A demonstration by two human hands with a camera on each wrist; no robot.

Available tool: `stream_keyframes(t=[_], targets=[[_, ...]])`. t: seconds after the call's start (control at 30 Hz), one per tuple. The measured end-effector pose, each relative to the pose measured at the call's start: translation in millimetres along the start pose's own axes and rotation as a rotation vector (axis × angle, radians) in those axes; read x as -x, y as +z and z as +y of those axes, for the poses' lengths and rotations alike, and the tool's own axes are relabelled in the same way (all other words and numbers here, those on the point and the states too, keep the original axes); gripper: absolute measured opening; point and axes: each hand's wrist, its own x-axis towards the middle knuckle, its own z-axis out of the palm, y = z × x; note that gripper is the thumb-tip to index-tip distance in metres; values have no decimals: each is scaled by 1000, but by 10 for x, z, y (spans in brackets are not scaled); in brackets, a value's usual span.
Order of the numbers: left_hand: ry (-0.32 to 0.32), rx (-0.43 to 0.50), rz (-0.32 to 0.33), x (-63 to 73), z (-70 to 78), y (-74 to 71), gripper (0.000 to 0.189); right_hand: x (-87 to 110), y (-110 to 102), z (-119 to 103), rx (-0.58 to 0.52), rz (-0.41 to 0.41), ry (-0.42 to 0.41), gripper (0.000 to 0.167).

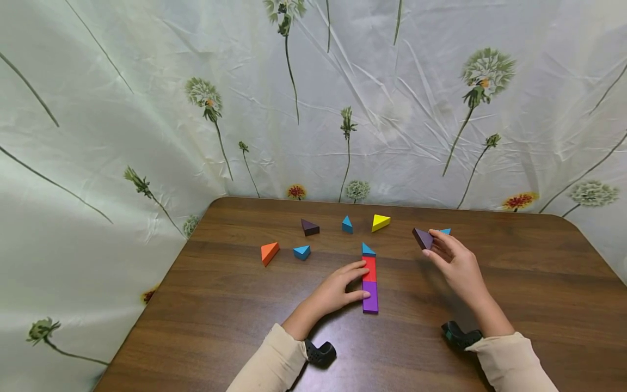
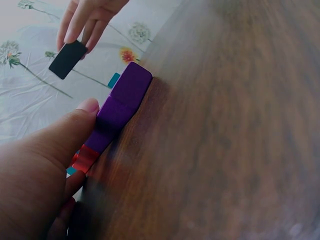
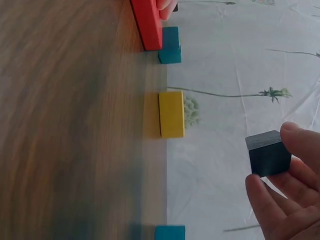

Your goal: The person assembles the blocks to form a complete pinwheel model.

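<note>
A row of wooden blocks lies flat on the table: a blue triangular block (image 1: 368, 250) at the far end, a red block (image 1: 372, 271), then a purple block (image 1: 370, 302) nearest the person. My left hand (image 1: 335, 289) rests at the row's left side, fingertips on the red block and thumb against the purple one. Off to the right, my right hand (image 1: 456, 268) pinches a dark triangular block (image 1: 422, 238) between thumb and fingers. That block is raised off the table in the left wrist view. Another blue block (image 1: 446, 231) is partly hidden behind the right hand.
Loose triangular blocks are spread beyond and left of the row: an orange block (image 1: 269, 253), a blue block (image 1: 302, 252), a dark block (image 1: 310, 227), another small blue block (image 1: 347, 224) and a yellow block (image 1: 380, 222). A flowered curtain (image 1: 313, 98) hangs behind the table's back edge.
</note>
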Motion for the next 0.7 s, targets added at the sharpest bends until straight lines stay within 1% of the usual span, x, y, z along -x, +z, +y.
stream_keyframes(t=[0.17, 0.3, 0.5, 0.7], targets=[[0, 0, 0, 0, 0, 2, 55, -72, 119, -12, -26, -18, -11, 45], [-9, 8, -6, 2, 0, 0, 55, -111, 215, 18, -57, -49, -10, 45], [1, 2, 1, -1, -7, 3, 55, -146, 335, 76, -61, -108, 16, 45], [2, 1, -4, -8, -11, 1, 55, -168, 445, 152, -70, -157, 60, 45]])
